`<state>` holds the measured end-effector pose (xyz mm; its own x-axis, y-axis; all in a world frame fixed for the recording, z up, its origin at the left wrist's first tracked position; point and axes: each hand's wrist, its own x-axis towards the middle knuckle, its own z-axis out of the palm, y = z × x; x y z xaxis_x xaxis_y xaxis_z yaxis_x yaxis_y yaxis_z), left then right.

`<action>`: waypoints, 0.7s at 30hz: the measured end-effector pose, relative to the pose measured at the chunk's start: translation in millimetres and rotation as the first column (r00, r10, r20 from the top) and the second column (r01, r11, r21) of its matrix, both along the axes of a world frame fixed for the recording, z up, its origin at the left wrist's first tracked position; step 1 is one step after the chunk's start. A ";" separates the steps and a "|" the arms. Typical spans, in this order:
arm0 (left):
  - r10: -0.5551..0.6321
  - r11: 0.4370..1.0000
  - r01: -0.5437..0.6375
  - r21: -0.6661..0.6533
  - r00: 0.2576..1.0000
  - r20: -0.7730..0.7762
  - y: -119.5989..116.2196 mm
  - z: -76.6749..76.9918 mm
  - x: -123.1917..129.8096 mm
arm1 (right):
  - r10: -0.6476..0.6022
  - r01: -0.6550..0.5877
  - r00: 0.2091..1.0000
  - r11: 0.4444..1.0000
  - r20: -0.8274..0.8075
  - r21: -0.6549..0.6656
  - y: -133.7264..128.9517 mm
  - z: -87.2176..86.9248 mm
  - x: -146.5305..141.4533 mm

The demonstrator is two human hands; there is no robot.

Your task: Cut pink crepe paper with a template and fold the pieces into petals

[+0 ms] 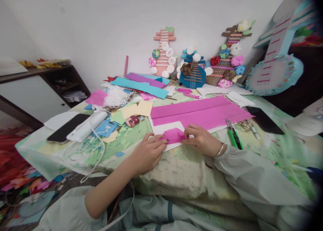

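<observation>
A small piece of magenta paper (173, 135) lies over a white sheet (165, 127) near the table's front edge. At its left end, my left hand (148, 152) is closed, fingertips pressed together on the paper. My right hand (200, 140), with a bracelet at the wrist, pinches the right end of the same piece. The middle of the piece bulges up a little between my hands. Just behind them spreads a large magenta sheet (196, 112) with a crease along its length. A green and black cutter (234, 136) lies right of my right hand.
Paper-flowered model instruments (193, 74) stand against the wall. Turquoise strips (141, 87), white string (116, 97) and paper scraps (126, 111) lie at the back left. One phone (68, 127) rests at left beside a white power strip (87, 126); another phone (264, 120) is at right.
</observation>
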<state>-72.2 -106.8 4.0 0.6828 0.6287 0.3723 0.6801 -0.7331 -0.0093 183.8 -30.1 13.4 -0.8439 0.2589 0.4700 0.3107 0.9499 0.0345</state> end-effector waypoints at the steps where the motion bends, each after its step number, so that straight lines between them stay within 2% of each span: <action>1: 0.001 1.000 -0.001 -0.006 1.000 -0.005 -0.6 -0.1 -1.0 | 0.000 0.000 1.000 1.000 0.003 -0.002 0.2 0.4 1.0; 14: -0.006 0.999 0.005 -0.054 1.000 -0.020 -1.2 1.1 -8.3 | 0.011 -0.011 1.000 0.995 -0.001 -0.096 0.6 6.0 6.4; 17: -0.019 0.998 0.018 -0.058 1.000 -0.009 -0.5 -0.2 -9.9 | -0.009 -0.008 0.993 0.990 -0.120 -0.138 1.2 3.5 8.1; 21: -0.078 0.995 0.078 -0.063 0.997 0.008 3.7 0.2 -15.1 | -0.156 0.100 0.940 0.976 -0.302 -0.192 9.1 -5.1 7.7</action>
<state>-87.3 -103.1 4.2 0.7286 0.5961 0.3373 0.6209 -0.7827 0.0420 191.5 -21.1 8.2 -0.6148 0.4552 0.6441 0.3988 0.8840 -0.2441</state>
